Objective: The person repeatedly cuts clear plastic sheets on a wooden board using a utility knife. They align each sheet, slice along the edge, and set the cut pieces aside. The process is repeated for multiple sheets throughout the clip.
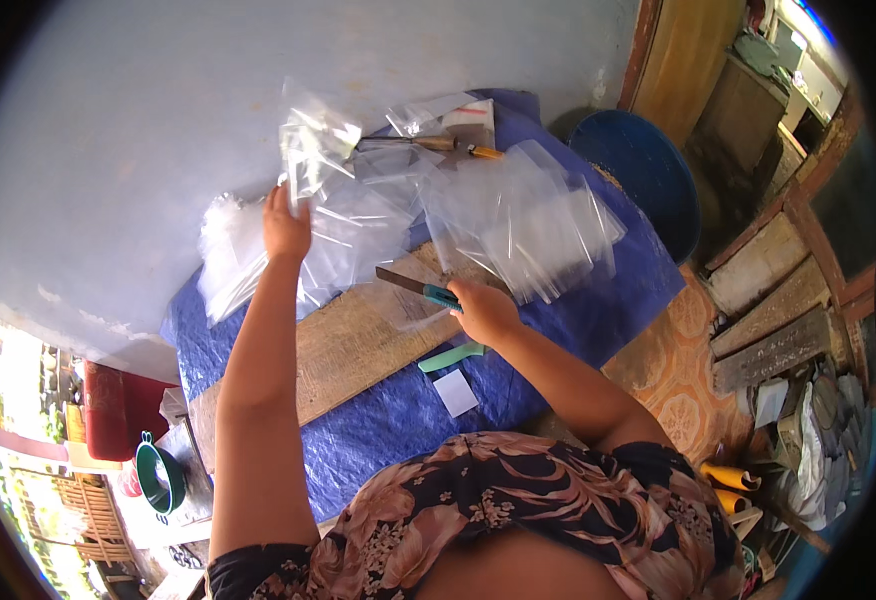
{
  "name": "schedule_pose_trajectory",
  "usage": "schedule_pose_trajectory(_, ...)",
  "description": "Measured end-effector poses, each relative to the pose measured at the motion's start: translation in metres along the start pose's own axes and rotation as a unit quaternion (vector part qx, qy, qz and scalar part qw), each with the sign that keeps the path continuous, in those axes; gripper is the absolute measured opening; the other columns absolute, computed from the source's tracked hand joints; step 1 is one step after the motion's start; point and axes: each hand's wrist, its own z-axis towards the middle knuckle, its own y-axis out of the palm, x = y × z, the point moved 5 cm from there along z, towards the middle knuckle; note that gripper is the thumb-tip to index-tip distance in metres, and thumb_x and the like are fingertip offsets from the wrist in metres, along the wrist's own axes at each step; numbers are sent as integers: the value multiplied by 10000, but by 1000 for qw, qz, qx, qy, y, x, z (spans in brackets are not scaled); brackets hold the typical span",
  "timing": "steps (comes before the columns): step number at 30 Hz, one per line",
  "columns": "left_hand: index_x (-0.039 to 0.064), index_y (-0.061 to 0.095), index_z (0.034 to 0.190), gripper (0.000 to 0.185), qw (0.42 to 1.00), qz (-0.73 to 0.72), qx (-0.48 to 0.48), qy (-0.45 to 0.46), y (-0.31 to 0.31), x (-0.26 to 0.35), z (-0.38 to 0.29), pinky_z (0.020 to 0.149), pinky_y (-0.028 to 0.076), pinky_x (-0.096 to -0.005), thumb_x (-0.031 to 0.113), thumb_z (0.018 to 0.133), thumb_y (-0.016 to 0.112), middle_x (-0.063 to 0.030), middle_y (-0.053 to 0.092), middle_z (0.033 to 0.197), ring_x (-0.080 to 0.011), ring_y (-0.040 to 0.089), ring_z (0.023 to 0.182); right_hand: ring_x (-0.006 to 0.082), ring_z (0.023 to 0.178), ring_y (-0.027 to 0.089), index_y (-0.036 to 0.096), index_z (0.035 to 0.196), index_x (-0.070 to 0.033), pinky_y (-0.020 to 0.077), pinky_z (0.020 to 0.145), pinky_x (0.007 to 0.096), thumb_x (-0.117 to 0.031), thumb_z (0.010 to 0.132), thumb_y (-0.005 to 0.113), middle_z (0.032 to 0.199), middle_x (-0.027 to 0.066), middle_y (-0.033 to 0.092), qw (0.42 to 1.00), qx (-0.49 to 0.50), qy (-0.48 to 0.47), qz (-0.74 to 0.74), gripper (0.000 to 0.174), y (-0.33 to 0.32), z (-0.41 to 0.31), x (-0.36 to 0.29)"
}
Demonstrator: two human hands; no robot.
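Observation:
In my right hand [483,311] is a teal utility knife [441,295], its long dark blade out and pointing left above a wooden board [363,349]. A clear plastic sheet or bag lies on the board beneath the knife. My left hand [288,225] is raised at the far left with shiny clear plastic [314,146] at its fingers. Behind and beside that hand lies a heap of clear plastic bags [239,247]. Another pile of clear plastic bags [528,232] rests at the board's right end.
A blue tarp [378,435] lies under everything, bearing a green strip [450,357] and a white card [455,393]. Near the wall are a wooden-handled tool [434,142] and a yellow-orange handle [485,152]. A blue tub [640,180] stands beyond the tarp's right edge.

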Motion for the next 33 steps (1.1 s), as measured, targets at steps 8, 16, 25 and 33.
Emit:
schedule_pose_trajectory(8,78,254,1403,829,975,-191,-115,23,10,48,-48,1049,260,-446,463,760,608,-201,295,1416,-345,299,1306,283,722,628,558,941,-29,479,638,337,-119,737,684,781,141,631,955,194,1,224,256,-85,-11,16)
schedule_pose_trajectory(16,61,571,1042,304,969,-196,-89,123,1,107,-87,822,434,-419,175,767,634,-129,598,959,-364,561,850,219,681,620,547,956,2,469,613,316,-122,738,689,738,113,619,907,176,-11,382,288,-93,32,-18)
schedule_pose_trajectory(25,81,555,1059,327,986,137,42,91,-38,7,8,851,450,-401,111,745,640,-138,531,1122,-330,508,1036,344,821,593,618,968,-59,470,703,384,-229,701,695,895,137,619,993,77,-76,52,325,-112,-58,26)
schedule_pose_trajectory(33,155,141,1441,890,951,90,-276,109,58,96,-56,1056,213,-525,375,732,632,-140,181,1477,-302,161,1366,237,872,535,648,1088,-220,404,804,395,-276,692,718,844,38,528,993,-4,10,-116,406,-55,-116,69)
